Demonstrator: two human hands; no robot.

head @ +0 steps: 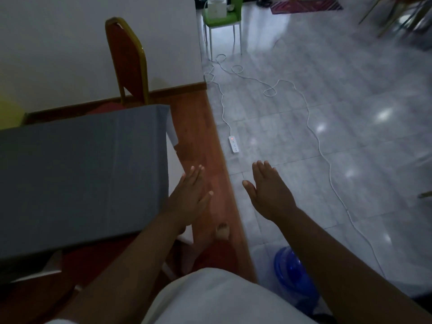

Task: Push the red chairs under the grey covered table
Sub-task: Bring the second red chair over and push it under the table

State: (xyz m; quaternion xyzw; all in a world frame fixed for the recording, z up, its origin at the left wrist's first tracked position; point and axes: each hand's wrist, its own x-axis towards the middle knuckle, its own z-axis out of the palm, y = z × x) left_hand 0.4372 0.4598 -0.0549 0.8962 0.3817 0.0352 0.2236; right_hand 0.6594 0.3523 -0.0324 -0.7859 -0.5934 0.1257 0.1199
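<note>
The grey covered table (81, 174) fills the left of the head view. A red chair (127, 59) with a gold frame stands at its far side, backrest upright, seat partly hidden under the cloth edge. Part of another red seat (93, 256) shows below the table's near edge, under my left forearm. My left hand (189, 197) hovers flat with fingers apart beside the table's right edge, holding nothing. My right hand (268, 192) is stretched out flat over the grey tiles, fingers together, also holding nothing.
A white power strip (233, 144) and long white cables (313, 127) lie on the tiles to the right. A green chair (223, 17) carrying a white box stands at the back. A blue plastic object (292, 274) sits near my feet. A wooden floor strip (210, 146) runs beside the table.
</note>
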